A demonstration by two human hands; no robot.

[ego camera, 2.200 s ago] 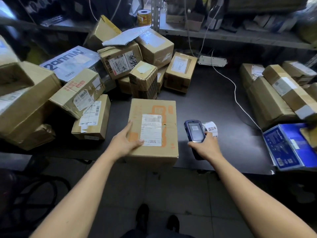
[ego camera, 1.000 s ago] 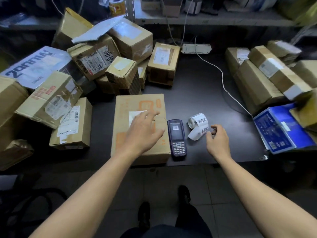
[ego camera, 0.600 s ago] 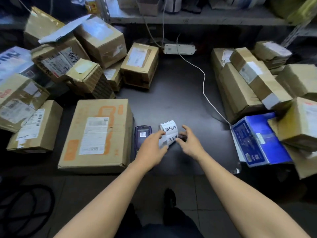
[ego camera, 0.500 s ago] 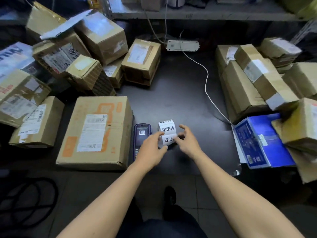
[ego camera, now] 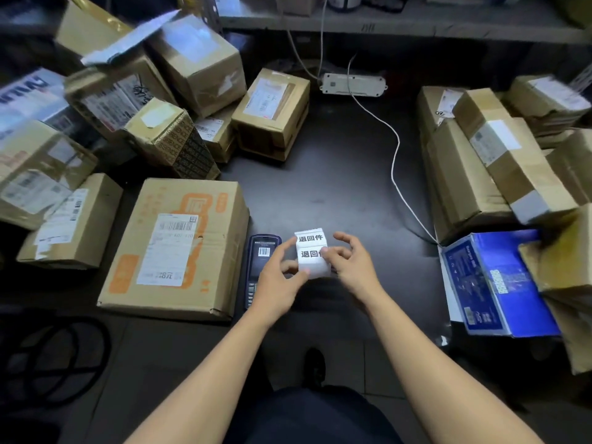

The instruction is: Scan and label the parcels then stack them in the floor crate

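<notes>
Dark table (ego camera: 336,174) heaped with boxes | both my hands pinch label roll (ego camera: 312,251), left hand (ego camera: 278,280) steadying, right hand (ego camera: 352,267) peeling | parcel (ego camera: 176,248) just left, beside scanner (ego camera: 261,261), I judge awaiting its sticker.

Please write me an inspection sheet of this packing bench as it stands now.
Surface: dark table, centre bare.
Job's things: large parcel flat at the front edge; scanner beside it, screen up; label roll held above the table.
Clutter: brown boxes piled left, more right; blue box at right.
Grippers: left hand and right hand both pinch the roll.
Cables: white cord runs from power strip.
Surroundings: shelf behind; tiled floor; floor crate not seen.
</notes>
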